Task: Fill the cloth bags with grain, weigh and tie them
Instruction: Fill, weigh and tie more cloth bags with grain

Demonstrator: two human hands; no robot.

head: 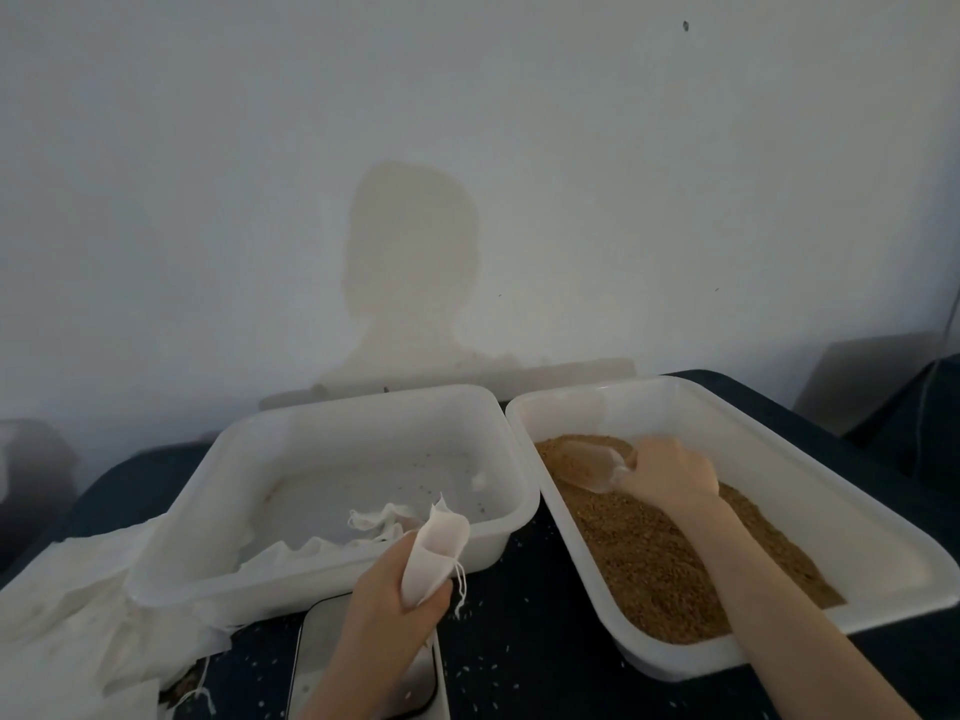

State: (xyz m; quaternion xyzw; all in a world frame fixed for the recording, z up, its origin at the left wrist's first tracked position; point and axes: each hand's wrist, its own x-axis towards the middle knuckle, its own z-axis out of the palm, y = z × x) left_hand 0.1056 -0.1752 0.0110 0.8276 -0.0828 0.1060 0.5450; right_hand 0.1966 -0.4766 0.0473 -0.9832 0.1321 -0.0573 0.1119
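Observation:
My left hand (395, 589) grips a small white cloth bag (435, 550) upright, its mouth gaping and its drawstring dangling, just in front of the left tub. My right hand (670, 472) holds a clear plastic scoop (589, 467) by its handle, and the scoop lies in the brown grain (670, 558). The grain fills the white tub (831, 506) on the right. A scale (363, 667) with a shiny plate sits under my left wrist, partly hidden by my forearm.
A second white tub (332, 407) on the left holds a few crumpled cloth bags (376, 519). White cloth (78, 615) is heaped at the left front. Loose grains dot the dark tabletop (530, 641). A pale wall rises right behind the tubs.

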